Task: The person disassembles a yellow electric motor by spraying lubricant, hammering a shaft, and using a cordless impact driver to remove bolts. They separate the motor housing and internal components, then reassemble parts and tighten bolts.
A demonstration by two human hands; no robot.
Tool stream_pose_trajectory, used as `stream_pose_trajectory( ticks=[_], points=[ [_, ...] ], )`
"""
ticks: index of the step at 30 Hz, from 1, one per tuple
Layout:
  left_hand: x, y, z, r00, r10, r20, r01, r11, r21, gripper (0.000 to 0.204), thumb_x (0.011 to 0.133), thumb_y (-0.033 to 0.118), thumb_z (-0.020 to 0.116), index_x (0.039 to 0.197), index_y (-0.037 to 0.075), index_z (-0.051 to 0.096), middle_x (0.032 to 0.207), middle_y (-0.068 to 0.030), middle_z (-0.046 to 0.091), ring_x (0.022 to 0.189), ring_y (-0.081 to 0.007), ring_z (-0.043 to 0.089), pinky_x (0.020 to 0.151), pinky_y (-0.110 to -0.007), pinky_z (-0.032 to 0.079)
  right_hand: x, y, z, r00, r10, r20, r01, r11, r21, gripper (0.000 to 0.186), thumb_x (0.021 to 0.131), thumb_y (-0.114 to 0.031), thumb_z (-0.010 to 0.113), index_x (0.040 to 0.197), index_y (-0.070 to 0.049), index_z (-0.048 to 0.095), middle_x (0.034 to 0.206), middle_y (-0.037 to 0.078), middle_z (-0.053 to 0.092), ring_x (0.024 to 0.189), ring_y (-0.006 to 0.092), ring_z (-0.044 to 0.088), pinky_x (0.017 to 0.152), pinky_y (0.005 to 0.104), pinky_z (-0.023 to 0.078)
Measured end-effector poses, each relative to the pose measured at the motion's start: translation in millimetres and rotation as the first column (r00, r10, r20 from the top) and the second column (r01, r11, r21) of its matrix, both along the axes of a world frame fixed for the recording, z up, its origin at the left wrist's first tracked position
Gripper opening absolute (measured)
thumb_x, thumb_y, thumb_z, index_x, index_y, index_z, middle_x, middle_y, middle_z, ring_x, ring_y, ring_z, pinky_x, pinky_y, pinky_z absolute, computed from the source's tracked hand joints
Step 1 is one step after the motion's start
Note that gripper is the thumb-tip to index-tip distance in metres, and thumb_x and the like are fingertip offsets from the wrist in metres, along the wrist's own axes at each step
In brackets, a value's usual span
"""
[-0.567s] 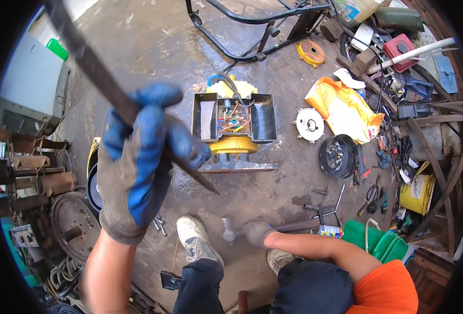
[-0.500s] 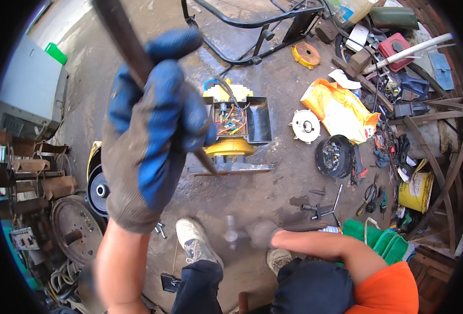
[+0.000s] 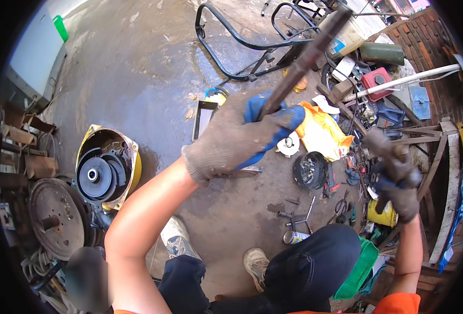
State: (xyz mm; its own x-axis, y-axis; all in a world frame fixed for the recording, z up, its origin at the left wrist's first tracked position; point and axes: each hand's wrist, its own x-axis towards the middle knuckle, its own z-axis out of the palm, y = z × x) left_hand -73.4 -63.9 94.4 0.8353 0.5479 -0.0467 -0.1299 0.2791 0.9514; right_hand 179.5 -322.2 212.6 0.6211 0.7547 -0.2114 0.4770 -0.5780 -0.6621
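Note:
My left hand (image 3: 226,137), in a grey and blue work glove, is closed around a dark metal bar (image 3: 309,58). The bar slants up and to the right, well above the floor. At the right, my right hand (image 3: 403,201), gloved too, is raised and wrapped round a hammer, whose metal head (image 3: 391,157) is blurred by motion. Behind my left hand stands a machine with an open wiring box (image 3: 205,116), mostly hidden by the glove and forearm. Left of that arm sits a pump casing (image 3: 132,180) with a yellow rim and a dark impeller (image 3: 94,175) inside.
A black tubular frame (image 3: 226,65) lies beyond the machine. To the right are a white round part (image 3: 289,145), a yellow-orange bag (image 3: 323,131), a black bowl (image 3: 311,170) of small parts, hand tools and a can (image 3: 296,237). A rusty disc (image 3: 59,220) leans at left.
My left hand has swung right, and the bar now leans right instead of left. My right hand has lifted the hammer from low between my feet to the upper right.

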Motion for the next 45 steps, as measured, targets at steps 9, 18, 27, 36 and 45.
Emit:
stream_pose_trajectory(
  ticks=[9, 18, 27, 36, 45],
  points=[
    [1.9, -8.6, 11.1, 0.988, -0.145, -0.059, 0.15, 0.984, 0.095, 0.021, 0.092, 0.027, 0.069, 0.088, 0.007, 0.066, 0.065, 0.0051, 0.054, 0.058, -0.0029, 0.047, 0.051, -0.022, 0.038, -9.4, -25.1, 88.4, 0.832, -0.18, 0.524, 0.0, 0.946, 0.325, 0.04, 0.086, -0.008, 0.065, 0.123, 0.002, 0.056, 0.083, -0.001, 0.057, 0.066, 0.0047, 0.05, 0.059, 0.0191, 0.039],
    [3.5, -12.2, 4.2, 0.983, -0.169, -0.075, 0.181, 0.961, 0.208, 0.03, 0.089, 0.034, 0.069, 0.083, 0.004, 0.064, 0.061, -0.004, 0.059, 0.057, -0.0122, 0.054, 0.054, -0.033, 0.044, -15.1, -36.8, 125.6, 0.905, -0.046, 0.423, -0.101, 0.942, 0.319, 0.036, 0.092, -0.008, 0.06, 0.123, 0.005, 0.047, 0.064, 0.0, 0.048, 0.051, 0.0063, 0.044, 0.046, 0.0199, 0.035],
    [0.3, -15.4, 7.2, 0.974, -0.188, -0.124, 0.213, 0.947, 0.239, 0.028, 0.086, 0.032, 0.07, 0.092, 0.005, 0.067, 0.062, -0.0078, 0.062, 0.058, -0.0174, 0.062, 0.058, -0.034, 0.048, -41.3, -1.3, 131.6, 0.879, 0.013, 0.477, -0.158, 0.951, 0.264, 0.039, 0.094, -0.01, 0.055, 0.129, 0.006, 0.046, 0.058, 0.002, 0.048, 0.043, 0.0078, 0.042, 0.041, 0.0204, 0.033],
    [3.3, -15.7, -11.4, 0.984, -0.175, -0.02, 0.17, 0.92, 0.353, 0.025, 0.086, 0.03, 0.071, 0.092, 0.005, 0.067, 0.065, -0.0116, 0.063, 0.061, -0.0211, 0.063, 0.06, -0.037, 0.048, -43.7, 15.1, 149.9, 0.89, 0.026, 0.456, -0.136, 0.968, 0.209, 0.048, 0.087, -0.012, 0.063, 0.129, 0.006, 0.047, 0.073, 0.007, 0.058, 0.057, 0.0128, 0.055, 0.051, 0.0248, 0.044],
    [-4.1, -25.9, -14.0, 0.977, -0.208, 0.038, 0.161, 0.849, 0.504, 0.02, 0.088, 0.023, 0.069, 0.096, 0.005, 0.068, 0.065, -0.0136, 0.062, 0.056, -0.0236, 0.062, 0.057, -0.036, 0.048, -60.3, 63.0, 150.7, 0.902, 0.181, 0.393, -0.222, 0.973, 0.062, 0.057, 0.077, -0.016, 0.073, 0.127, 0.0, 0.051, 0.093, 0.007, 0.064, 0.079, 0.0174, 0.062, 0.07, 0.0295, 0.049]
  ],
)
